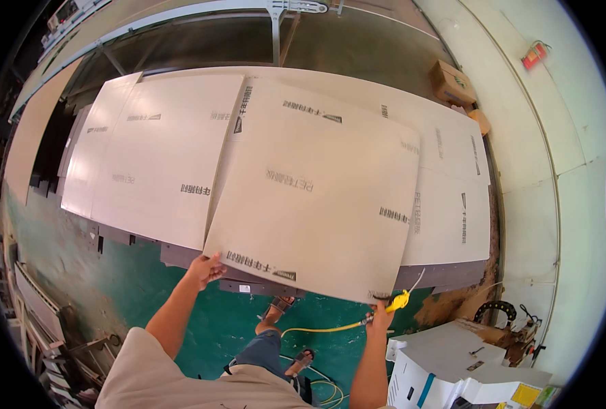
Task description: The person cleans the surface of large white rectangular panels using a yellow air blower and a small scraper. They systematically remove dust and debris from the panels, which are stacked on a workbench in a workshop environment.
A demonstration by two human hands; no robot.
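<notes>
A large pale board (316, 184) lies tilted on top of a stack of similar boards (159, 150). My left hand (205, 268) grips the near left corner of this top board. My right hand (382, 315) holds a yellow air blow gun (398, 300) at the board's near right corner. A yellow hose (316, 330) runs from the gun down toward my legs. The stack rests on a dark grey base (446, 274).
The green floor (132, 286) lies in front of the stack. White cartons (446, 371) stand at the lower right. A brown cardboard box (451, 82) sits by the white wall at the upper right. Metal racks (43, 320) line the left side.
</notes>
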